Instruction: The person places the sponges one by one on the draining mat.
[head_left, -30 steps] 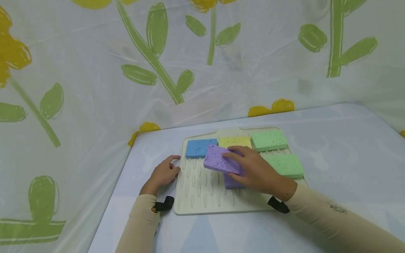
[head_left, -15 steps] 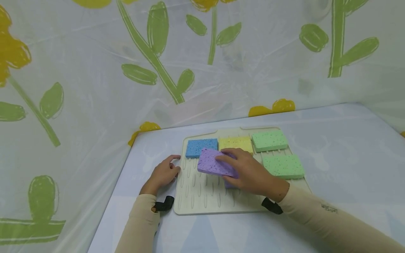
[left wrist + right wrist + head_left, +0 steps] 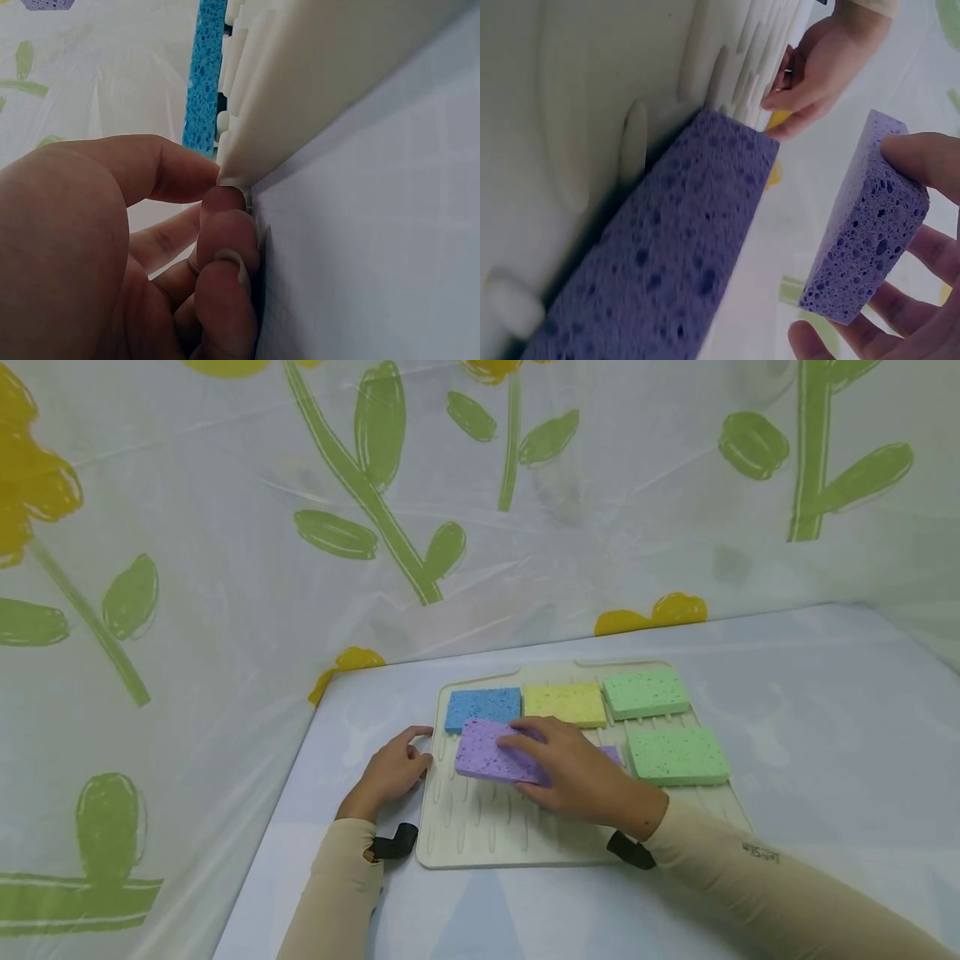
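Observation:
My right hand [image 3: 581,777] grips a purple sponge [image 3: 487,752] between thumb and fingers, over the cream ridged mat [image 3: 480,839]. In the right wrist view that sponge [image 3: 862,232] is off the mat, apart from a second purple sponge [image 3: 667,240] lying on it. The head view shows only a corner of this second sponge [image 3: 611,753] behind my right hand. At the mat's left edge rests my left hand [image 3: 387,774], its thumb and loosely bent fingers touching the rim. A blue sponge [image 3: 483,710] lies just beyond the held one.
Also on the mat lie a yellow sponge [image 3: 564,703] at the back middle and two green sponges, one at the back right [image 3: 647,693] and one nearer [image 3: 678,756]. The mat sits on a pale cloth-covered table [image 3: 825,777]. A flower-patterned curtain [image 3: 225,568] hangs behind.
My right hand has carried the purple sponge left and slightly towards me, uncovering more of the yellow sponge. The left hand stays at the mat's edge.

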A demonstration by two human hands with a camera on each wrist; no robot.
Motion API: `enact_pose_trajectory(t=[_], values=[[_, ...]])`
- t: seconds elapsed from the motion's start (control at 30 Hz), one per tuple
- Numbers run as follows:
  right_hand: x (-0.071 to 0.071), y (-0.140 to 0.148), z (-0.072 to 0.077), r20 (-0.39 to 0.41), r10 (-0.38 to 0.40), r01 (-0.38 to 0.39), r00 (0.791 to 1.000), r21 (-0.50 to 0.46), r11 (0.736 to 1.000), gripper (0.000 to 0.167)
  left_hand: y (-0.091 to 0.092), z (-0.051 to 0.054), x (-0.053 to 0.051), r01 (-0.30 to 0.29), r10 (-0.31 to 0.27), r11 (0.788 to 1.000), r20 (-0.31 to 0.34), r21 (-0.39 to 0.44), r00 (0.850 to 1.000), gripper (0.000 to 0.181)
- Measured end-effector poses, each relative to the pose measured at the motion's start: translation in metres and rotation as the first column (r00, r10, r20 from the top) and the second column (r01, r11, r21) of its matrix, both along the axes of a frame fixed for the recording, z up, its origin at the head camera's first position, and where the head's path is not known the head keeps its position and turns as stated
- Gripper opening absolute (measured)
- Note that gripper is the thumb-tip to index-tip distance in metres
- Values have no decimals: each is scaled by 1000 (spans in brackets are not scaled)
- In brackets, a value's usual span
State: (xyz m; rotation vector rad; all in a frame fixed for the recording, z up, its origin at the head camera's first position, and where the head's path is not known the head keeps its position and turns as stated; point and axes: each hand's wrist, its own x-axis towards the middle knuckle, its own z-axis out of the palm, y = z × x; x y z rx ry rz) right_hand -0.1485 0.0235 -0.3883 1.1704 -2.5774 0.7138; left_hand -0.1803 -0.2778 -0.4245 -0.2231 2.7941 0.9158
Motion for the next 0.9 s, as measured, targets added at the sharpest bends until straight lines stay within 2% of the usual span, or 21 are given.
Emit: enact_pose_trajectory(t=[0.23, 0.47, 0.9], values=[[2, -7, 0, 28, 9, -10, 1000, 19, 1000, 59, 1, 0, -1, 2, -2, 1000, 10, 1, 1000, 54], [2, -17, -3, 10, 26, -26, 1000, 28, 999, 59, -1, -2, -1, 7, -7, 1000, 5, -2, 1000, 54], [1, -27, -9, 35, 40, -42, 999, 61, 997, 59, 0, 0, -2, 2, -1, 1000, 10, -11, 1000, 54]])
